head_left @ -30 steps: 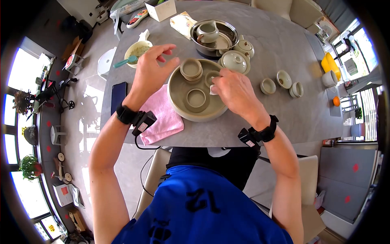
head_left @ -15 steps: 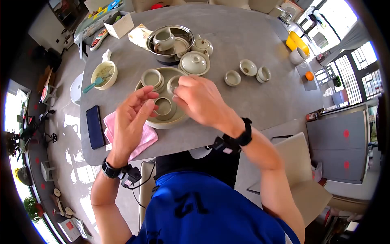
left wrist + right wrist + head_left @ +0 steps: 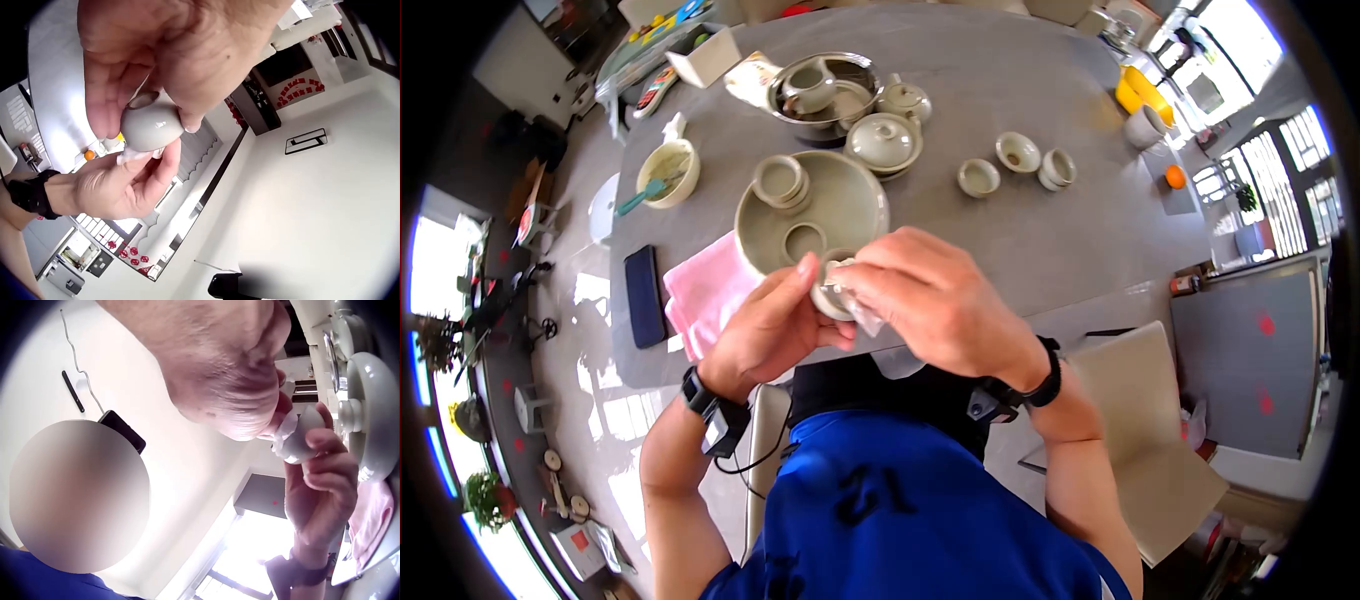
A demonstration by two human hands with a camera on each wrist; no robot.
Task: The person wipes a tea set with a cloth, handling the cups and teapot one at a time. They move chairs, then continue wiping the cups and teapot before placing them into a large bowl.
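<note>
Near the table's front edge my left hand (image 3: 768, 325) holds a small grey-green teacup (image 3: 828, 300) between thumb and fingers. My right hand (image 3: 940, 305) pinches a white tissue (image 3: 866, 318) against that cup's rim, and part of the tissue hangs below the fingers. In the left wrist view the cup (image 3: 150, 128) is tilted, with its rounded side showing. Just beyond the hands stands a wide shallow ceramic bowl (image 3: 862, 200). It contains a single cup (image 3: 804, 240) and a small stack of cups (image 3: 780, 182).
Behind the bowl are a lidded bowl (image 3: 883, 142), a teapot (image 3: 907, 100) and a metal pot (image 3: 840, 68) with a pitcher inside. Several small cups (image 3: 978, 178) stand to the right. A pink cloth (image 3: 705, 285), a phone (image 3: 644, 297) and a bowl with a teal spoon (image 3: 683, 185) lie left.
The cup has come out of the wide bowl toward my body. My left hand has moved in from hovering and now holds it; my right hand still pinches the tissue.
</note>
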